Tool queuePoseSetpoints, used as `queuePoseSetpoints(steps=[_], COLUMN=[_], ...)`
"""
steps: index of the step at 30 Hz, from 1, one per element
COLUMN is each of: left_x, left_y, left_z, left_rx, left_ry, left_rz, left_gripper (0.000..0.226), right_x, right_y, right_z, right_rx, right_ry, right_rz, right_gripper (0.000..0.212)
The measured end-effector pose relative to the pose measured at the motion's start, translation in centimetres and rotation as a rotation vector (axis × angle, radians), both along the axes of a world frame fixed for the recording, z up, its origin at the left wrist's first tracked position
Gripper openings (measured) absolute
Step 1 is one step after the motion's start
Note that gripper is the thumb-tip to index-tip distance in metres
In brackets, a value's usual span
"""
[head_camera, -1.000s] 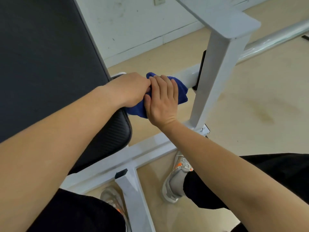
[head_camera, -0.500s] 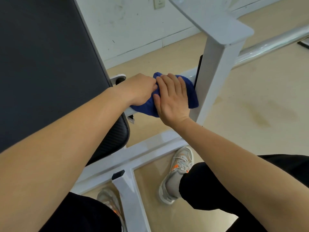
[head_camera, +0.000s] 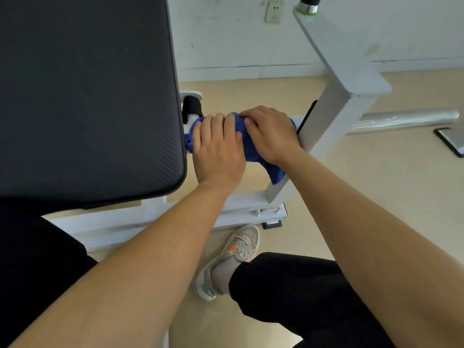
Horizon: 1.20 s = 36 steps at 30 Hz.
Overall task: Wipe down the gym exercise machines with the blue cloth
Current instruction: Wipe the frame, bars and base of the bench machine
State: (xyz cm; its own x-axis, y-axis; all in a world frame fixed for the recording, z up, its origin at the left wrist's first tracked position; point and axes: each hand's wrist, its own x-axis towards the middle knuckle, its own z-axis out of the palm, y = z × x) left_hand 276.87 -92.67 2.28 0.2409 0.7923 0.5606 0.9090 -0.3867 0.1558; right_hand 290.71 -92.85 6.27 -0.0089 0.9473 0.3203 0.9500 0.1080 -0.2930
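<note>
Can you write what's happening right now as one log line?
step: wiping frame | left hand: holds cloth | right hand: holds cloth | cloth: over frame, beside pad

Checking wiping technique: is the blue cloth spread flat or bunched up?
Bunched: the blue cloth lies crumpled under the left hand and right hand, with one corner hanging loose below them.

the white crossbar is mostly buried under the blue cloth, left hand and right hand, and the black pad runs off the top and left edges
</note>
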Motion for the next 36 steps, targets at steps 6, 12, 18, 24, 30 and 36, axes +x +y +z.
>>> queuePoseSetpoints(steps=[6,12,18,24,30,36], left_x=[0.3,0.6,-0.7,-2.1,-2.7,-4.2], left_y=[1.8,2.8,2.3,0.9,-0.1,-0.9], left_z=[2.1,5.1,4.8,5.9,7.4,9.9], left_rx=[-0.002,-0.183,-0.194,-0.373,-0.439,-0.582], left_ry=[0.141,0.388,0.143,-0.16,-0.018,-0.091], left_rz=[-0.015,-0.084,-0.214,-0.289,-0.322,-0.508], left_gripper=[0.027,0.015,0.026,0.019,0.023,0.06], right_x=[-0.3,-0.2,-1.5,-2.6,-3.1,-4.3], right_y=[1.9,0.5,-2.2,-2.6,-4.1,-8.4], right_z=[0.4,-1.3,-2.6,-0.5,2.8,6.8], right_rx=[-0.037,0.148,0.192,0.088,-0.056,-0.139], right_ry=[-0.055,-0.092,0.03,-0.114,0.013,0.321], right_rz=[-0.137,-0.155,-0.13,-0.259,-0.292,-0.098], right_gripper=[0.033,0.032,0.042,0.024,0.035,0.03])
